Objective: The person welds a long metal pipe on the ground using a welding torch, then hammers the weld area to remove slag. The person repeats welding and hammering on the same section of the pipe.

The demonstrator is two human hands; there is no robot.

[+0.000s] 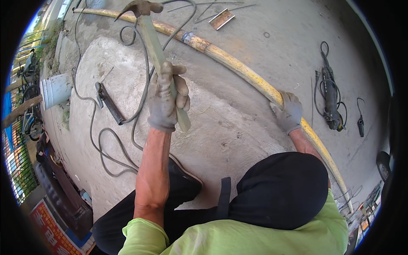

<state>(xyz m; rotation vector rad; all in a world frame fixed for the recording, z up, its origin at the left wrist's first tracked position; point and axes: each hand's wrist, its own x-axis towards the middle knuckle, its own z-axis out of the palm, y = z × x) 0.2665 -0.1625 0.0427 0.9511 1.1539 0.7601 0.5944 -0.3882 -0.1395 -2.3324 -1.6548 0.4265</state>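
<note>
Raised above the floor, my gloved left hand [162, 102] is closed round the wooden handle of a claw hammer [152, 40], its rusty metal head pointing away from me. My gloved right hand [290, 112] wraps round a long yellow pipe [244, 72] with worn, rusty paint. The pipe runs from the far left down past my right knee to the near right. A joint with a grey-blue weld-like band shows on it between the hammer and my right hand. The hammer head is apart from the weld.
A welding electrode holder [111, 104] with a thin rod lies on the left, near looping dark cable [94, 123]. An angle grinder [330, 95] rests on the right. A rusty metal channel piece [221, 19] lies beyond the pipe. A white bucket [57, 90] stands far left.
</note>
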